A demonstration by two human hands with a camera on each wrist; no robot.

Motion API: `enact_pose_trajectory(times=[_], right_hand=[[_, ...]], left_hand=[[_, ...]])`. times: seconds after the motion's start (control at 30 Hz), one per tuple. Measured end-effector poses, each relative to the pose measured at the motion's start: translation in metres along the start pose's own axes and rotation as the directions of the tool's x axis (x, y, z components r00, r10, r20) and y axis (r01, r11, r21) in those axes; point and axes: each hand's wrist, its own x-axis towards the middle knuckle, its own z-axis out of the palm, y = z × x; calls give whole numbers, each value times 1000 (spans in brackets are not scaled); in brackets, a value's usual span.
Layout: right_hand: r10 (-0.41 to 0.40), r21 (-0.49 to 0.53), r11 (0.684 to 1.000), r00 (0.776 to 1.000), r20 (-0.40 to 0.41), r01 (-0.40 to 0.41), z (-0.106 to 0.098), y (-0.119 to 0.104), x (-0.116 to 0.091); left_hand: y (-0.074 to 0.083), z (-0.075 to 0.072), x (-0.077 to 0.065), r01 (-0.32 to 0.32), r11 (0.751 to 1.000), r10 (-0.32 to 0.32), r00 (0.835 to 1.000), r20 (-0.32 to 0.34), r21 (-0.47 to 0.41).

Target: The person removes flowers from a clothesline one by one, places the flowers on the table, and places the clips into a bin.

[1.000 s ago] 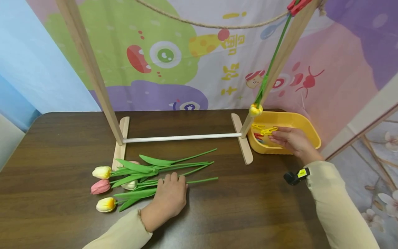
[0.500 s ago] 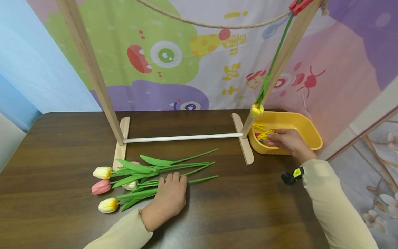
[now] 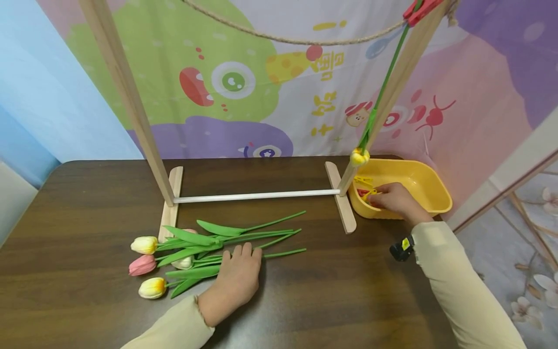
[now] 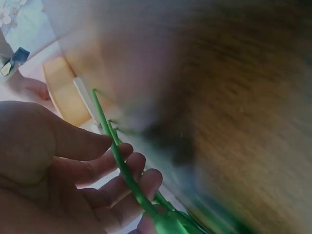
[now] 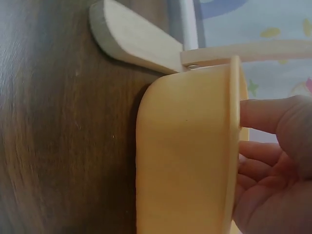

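On the dark table lies a bunch of artificial tulips with yellow, pink and white heads and green stems. My left hand is on the nearer stems; in the left wrist view its thumb and index finger pinch one green stem. My right hand reaches over the near rim of the yellow basin, a yellow clothespin at its fingertips. More yellow and red clothespins lie in the basin's left end. The basin wall hides the right fingertips in the right wrist view.
A wooden frame with a white crossbar and a sagging rope stands behind the tulips. From a red clothespin at its right post, a yellow tulip hangs head down. A cartoon cloth covers the back.
My right hand has moved left and down into the basin, the yellow clothespin moving along with it. My left hand has stayed on the stems; the nearest tulip head has shifted slightly right.
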Motion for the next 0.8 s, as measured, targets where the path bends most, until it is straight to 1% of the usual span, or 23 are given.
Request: enact_pose_trajectory(times=[0.1, 0.17, 0.33, 0.53, 0.67, 0.8], right_hand=[[16, -105, 994, 1000, 10, -15, 0, -4, 0], [11, -165, 986, 1000, 15, -8, 1, -6, 1], [-21, -256, 966, 1000, 8, 22, 3, -7, 3], [-10, -240, 971, 1000, -6, 8, 1, -7, 1], [2, -201, 979, 1000, -26, -7, -2, -8, -2], [1, -133, 991, 997, -83, -13, -8, -9, -9]], left_hand=[[0, 0, 0, -6, 1000, 6, 1000, -12, 7], [-1, 0, 0, -8, 1000, 8, 1000, -19, 10], [-1, -2, 0, -14, 1000, 14, 999, -41, 0], [-2, -7, 0, -42, 999, 40, 997, -69, -19], [-2, -10, 0, -52, 998, 51, 997, -65, -19], [-3, -10, 0, -61, 998, 60, 996, -66, -16]])
